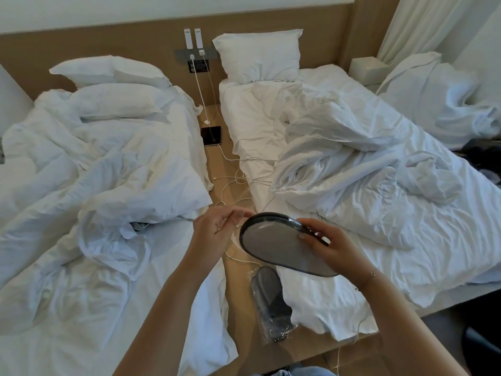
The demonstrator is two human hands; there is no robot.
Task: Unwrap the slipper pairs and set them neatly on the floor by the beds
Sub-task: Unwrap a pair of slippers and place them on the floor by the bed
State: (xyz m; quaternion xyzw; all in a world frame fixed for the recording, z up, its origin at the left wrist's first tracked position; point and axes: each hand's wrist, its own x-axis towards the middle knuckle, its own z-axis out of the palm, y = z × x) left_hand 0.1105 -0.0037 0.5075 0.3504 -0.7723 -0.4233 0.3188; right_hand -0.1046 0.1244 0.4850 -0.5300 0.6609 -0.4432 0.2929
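Left bed [89, 164]: unmade, white duvet bunched up; no slippers seen on it or at its inner edge.
Left hand [214, 232]: raised over the gap between the beds, fingers loosely curled toward the toe of the held slipper. It may pinch a bit of clear film, but I cannot tell; no firm grip shows.
Floor strip between beds [238, 316]: wood; white charging cables [233, 177] loop along it, and a dark tablet [211, 135] lies near the headboard end.
Held slipper [282, 244]: grey sole facing up, dark rim, held above the inner edge of the right bed. A glossy sheen near the toe suggests wrap remaining; uncertain.
Wrapped slipper pair [272, 302]: on the floor strip against the right bed's inner edge, sealed in clear plastic.
Right hand [330, 245]: thumb on the sole, fingers curled under the far rim, gripping the held slipper.
Right bed [366, 172]: unmade, crumpled duvet.
Progress (judgement): early. Nothing is set out unwrapped on the floor yet. Remaining: finish the pack in hand, open the floor pack, line the pairs up by the beds.
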